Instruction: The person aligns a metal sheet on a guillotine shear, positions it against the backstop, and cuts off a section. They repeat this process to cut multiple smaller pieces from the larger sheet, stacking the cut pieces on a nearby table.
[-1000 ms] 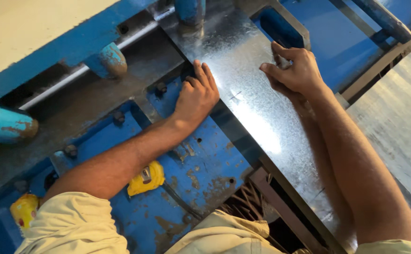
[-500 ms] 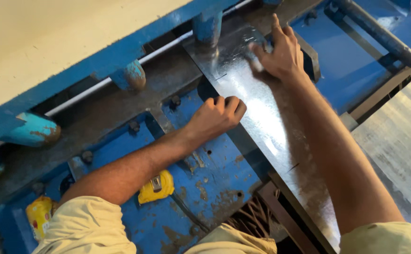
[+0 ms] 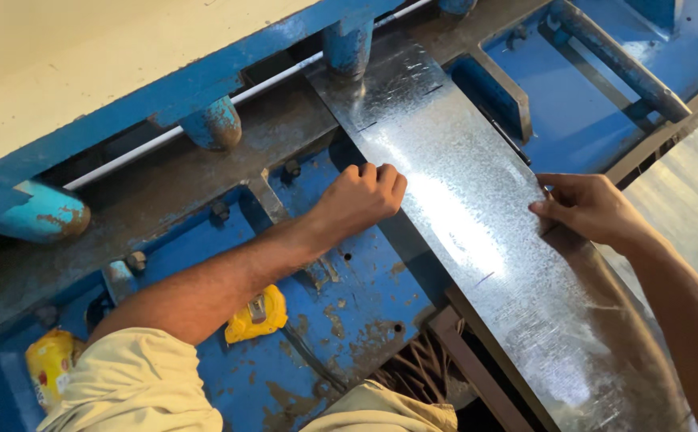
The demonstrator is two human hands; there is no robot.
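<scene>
A long, shiny strip of galvanised sheet metal (image 3: pixel 477 232) lies between the two hands, its far end pushed in under the round blue hold-down feet (image 3: pixel 347 44) of a blue steel shearing machine (image 3: pixel 165 96). The left hand (image 3: pixel 358 200) is curled into a loose fist, knuckles pressed against the strip's near-left edge; whether the fingers hook under that edge cannot be told. The right hand (image 3: pixel 589 210) pinches the opposite edge with thumb and fingertips pressed together on the metal. So the strip looks fed in and squared from both sides — no fresh cut edge shows in front of the feet, and a faint pen mark (image 3: pixel 483 278) near the right hand sits well short of the blade line, so the shearing itself seems not yet done. Below the left forearm, a yellow tape measure (image 3: pixel 257 314) rests on the worn blue machine bed (image 3: pixel 349 320), with a yellow packet (image 3: pixel 49 364) beside the left elbow.
</scene>
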